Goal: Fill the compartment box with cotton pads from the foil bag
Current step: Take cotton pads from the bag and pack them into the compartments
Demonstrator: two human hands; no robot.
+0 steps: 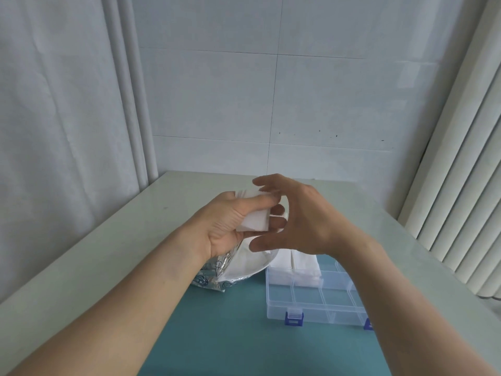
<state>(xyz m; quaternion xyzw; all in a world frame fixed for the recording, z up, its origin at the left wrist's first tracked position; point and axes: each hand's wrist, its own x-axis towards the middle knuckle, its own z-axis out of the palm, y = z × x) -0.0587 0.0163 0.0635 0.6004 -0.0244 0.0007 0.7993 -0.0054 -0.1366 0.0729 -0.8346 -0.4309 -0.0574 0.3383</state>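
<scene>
Over teal mat [217,335]: left hand [230,226] grips cotton pads [256,222], right hand [295,221] spread, empty; next, into an empty compartment of the box [325,302].

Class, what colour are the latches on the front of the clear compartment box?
Blue. The latches on the compartment box show best in the head view.
</scene>
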